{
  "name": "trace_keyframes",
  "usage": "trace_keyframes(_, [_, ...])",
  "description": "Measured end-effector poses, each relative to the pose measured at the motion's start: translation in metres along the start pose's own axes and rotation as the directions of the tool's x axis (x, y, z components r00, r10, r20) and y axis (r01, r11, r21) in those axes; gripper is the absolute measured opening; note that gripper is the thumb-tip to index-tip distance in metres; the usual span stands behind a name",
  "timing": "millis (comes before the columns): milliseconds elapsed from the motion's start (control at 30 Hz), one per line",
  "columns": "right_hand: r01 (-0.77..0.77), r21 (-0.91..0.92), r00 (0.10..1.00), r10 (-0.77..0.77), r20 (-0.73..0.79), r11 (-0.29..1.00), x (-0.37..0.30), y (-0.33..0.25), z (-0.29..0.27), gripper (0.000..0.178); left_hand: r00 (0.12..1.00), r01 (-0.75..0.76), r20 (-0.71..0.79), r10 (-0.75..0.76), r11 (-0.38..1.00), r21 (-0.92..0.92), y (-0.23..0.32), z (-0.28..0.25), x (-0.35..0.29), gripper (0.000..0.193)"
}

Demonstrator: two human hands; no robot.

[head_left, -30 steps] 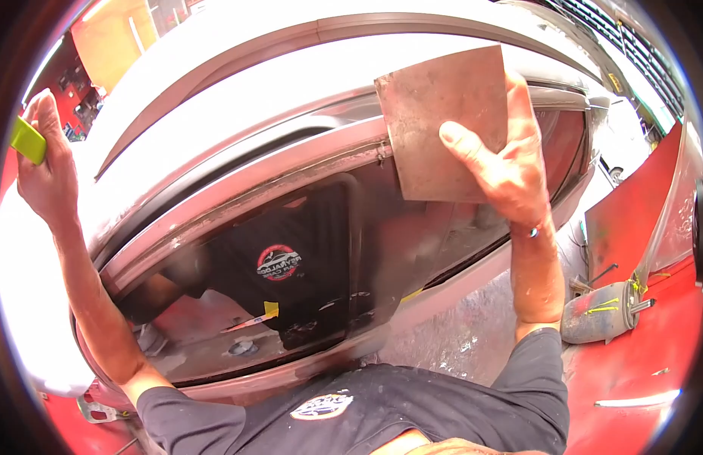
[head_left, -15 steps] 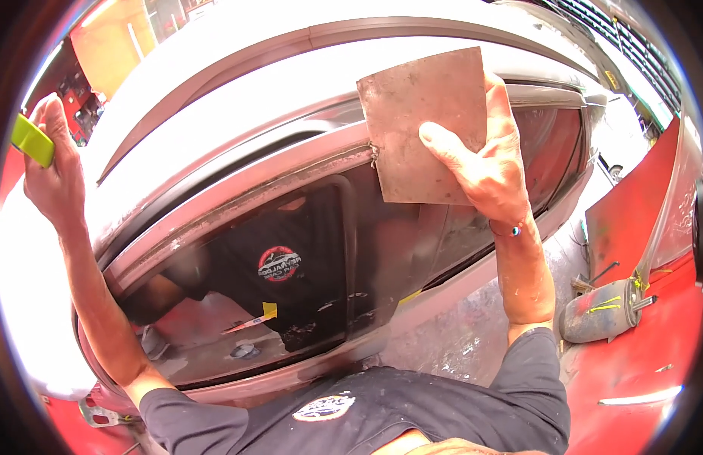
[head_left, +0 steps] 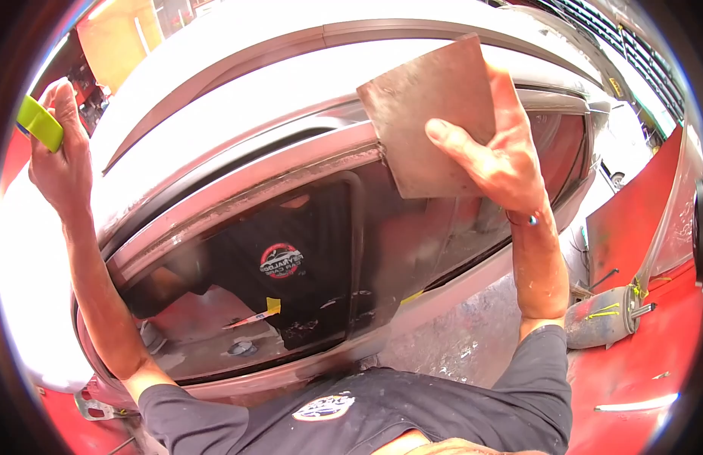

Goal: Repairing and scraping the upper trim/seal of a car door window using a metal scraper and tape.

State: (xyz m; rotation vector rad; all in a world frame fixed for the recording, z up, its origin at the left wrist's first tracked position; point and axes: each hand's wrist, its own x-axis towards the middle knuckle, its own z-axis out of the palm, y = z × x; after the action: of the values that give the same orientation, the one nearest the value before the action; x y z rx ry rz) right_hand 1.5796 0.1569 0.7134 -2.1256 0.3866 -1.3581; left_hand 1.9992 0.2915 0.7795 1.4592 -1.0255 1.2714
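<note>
My left hand (head_left: 62, 167) is raised at the far left, its fingers closed round a lime-green tool (head_left: 42, 125) whose working end, if any, I cannot make out. My right hand (head_left: 514, 163) grips a thin greyish-brown plate (head_left: 435, 114) by its right side, thumb across the front and fingers behind. That plate hides part of the car's side, just above the window. A dark side window (head_left: 306, 227) of the car reflects my shirt. Along the window's top runs a pinkish-grey frame (head_left: 245, 189) with a rough, worn strip.
The pale car roof (head_left: 268, 83) curves away beyond the window. A grey cylindrical container (head_left: 603, 317) lies at the right beside red panels (head_left: 632, 205) and clear plastic sheeting (head_left: 681, 212). A cut-out bracket-like piece (head_left: 97, 408) is at the lower left.
The plate has shifted slightly right and tilted, its upper right corner higher. A small clump seen earlier at its left edge no longer shows clearly. My left hand has moved slightly right and down.
</note>
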Motion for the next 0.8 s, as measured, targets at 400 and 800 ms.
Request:
trace_keyframes(400, [0.049, -0.096, 0.992, -0.037, 0.123, 0.994, 0.014, -0.005, -0.006, 0.053, 0.999, 0.000, -0.032, 0.001, 1.000, 0.018, -0.006, -0.006, 0.003, 0.030])
trace_keyframes(800, [0.048, 0.028, 0.995, -0.051, 0.081, 0.998, 0.013, -0.001, -0.002, 0.053, 1.000, 0.022, -0.002, -0.022, 1.000, 0.019, -0.004, -0.010, 0.008, 0.030])
